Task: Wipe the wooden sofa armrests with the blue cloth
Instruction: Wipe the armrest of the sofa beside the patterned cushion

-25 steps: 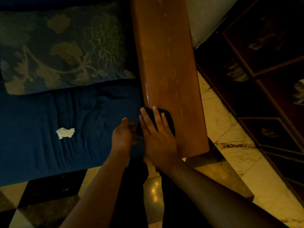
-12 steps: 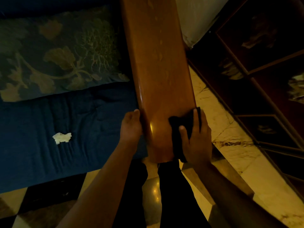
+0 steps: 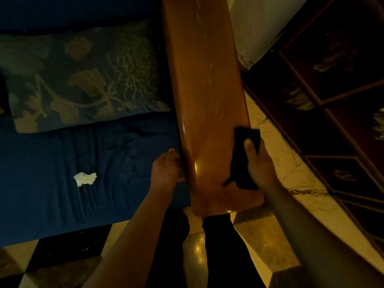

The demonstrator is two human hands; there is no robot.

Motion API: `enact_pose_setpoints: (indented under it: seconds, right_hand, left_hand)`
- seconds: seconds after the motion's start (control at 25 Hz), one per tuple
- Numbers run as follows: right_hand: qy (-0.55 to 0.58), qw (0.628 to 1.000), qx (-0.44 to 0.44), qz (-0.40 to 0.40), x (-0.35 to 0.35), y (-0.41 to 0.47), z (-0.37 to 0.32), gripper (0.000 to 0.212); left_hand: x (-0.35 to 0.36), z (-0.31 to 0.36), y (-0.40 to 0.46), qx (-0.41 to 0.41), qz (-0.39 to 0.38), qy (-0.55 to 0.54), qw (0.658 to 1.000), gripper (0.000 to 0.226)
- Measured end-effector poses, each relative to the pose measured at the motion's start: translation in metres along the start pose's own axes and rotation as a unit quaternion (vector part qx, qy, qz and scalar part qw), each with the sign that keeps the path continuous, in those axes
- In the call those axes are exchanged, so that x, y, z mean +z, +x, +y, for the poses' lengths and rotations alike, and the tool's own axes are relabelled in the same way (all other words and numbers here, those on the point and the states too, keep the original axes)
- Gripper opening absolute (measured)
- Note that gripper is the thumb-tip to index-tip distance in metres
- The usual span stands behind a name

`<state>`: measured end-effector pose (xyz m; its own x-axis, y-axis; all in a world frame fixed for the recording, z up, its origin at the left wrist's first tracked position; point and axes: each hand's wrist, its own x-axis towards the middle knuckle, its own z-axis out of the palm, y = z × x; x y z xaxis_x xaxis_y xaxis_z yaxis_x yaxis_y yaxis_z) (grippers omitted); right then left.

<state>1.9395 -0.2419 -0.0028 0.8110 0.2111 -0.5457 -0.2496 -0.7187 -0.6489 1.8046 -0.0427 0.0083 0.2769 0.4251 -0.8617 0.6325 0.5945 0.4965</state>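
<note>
A broad polished wooden armrest [image 3: 205, 96] runs from the top of the view down to its near end in front of me. The cloth [image 3: 242, 161] looks almost black in the dim light and lies folded over the armrest's right edge near that end. My right hand [image 3: 259, 165] presses the cloth against the wood, thumb on top and fingers wrapped down the outer side. My left hand [image 3: 166, 173] rests against the armrest's left edge, fingers curled against the wood, with no cloth in it.
Left of the armrest lies a dark blue sofa seat [image 3: 52, 183] with a floral cushion [image 3: 83, 80] and a small crumpled white scrap [image 3: 85, 178]. A dark wooden cabinet [image 3: 332, 100] stands on the right across a strip of marble floor [image 3: 291, 183]. My dark-trousered legs are below.
My right hand slid the cloth from the armrest's left side across to its right edge and now holds it there. My left hand moved onto the armrest's left edge.
</note>
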Motion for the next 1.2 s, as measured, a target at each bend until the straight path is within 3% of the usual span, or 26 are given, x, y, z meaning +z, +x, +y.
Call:
enact_pose_setpoints:
  seconds: [0.08, 0.16, 0.24, 0.4, 0.6, 0.8, 0.92, 1.0, 1.08, 1.2]
  right_hand:
    - [-0.159, 0.979, -0.123, 0.034, 0.015, -0.044, 0.02, 0.067]
    - [-0.352, 0.911, -0.209, 0.052, 0.041, -0.079, 0.023, 0.069]
    - [-0.441, 0.852, -0.28, 0.03, 0.073, -0.093, 0.011, 0.071]
    - [-0.465, 0.781, -0.415, -0.035, 0.101, -0.041, -0.041, 0.076]
    - [-0.446, 0.775, -0.448, -0.008, 0.095, 0.04, -0.092, 0.065]
    - [-0.41, 0.859, -0.294, 0.088, 0.048, 0.086, -0.095, 0.073]
    - [-0.296, 0.928, -0.199, 0.111, 0.036, 0.089, -0.086, 0.078]
    - [-0.138, 0.981, -0.119, 0.073, 0.025, 0.096, -0.08, 0.08]
    - [-0.008, 0.999, -0.036, -0.009, 0.012, 0.104, -0.072, 0.077]
    - [0.184, 0.965, 0.145, -0.118, -0.008, 0.111, -0.059, 0.065]
  left_hand:
    - [0.0, -0.004, 0.001, -0.01, -0.004, -0.002, 1.0, 0.04]
    - [0.0, -0.009, 0.003, -0.01, -0.007, -0.007, 1.0, 0.042]
    - [-0.002, -0.011, 0.006, -0.006, -0.002, -0.014, 1.0, 0.044]
    - [-0.012, -0.01, 0.015, 0.014, 0.023, -0.036, 0.999, 0.047]
    - [-0.01, 0.01, 0.029, 0.021, 0.047, -0.078, 0.996, 0.044]
    - [0.011, 0.022, 0.034, 0.03, 0.062, -0.05, 0.996, 0.047]
    - [0.03, 0.026, 0.032, 0.04, 0.077, -0.018, 0.996, 0.046]
    - [0.041, 0.029, 0.029, 0.048, 0.119, 0.0, 0.992, 0.046]
    - [0.05, 0.033, 0.025, 0.055, 0.154, 0.017, 0.986, 0.045]
    - [0.058, 0.038, 0.021, 0.032, 0.17, 0.025, 0.985, 0.046]
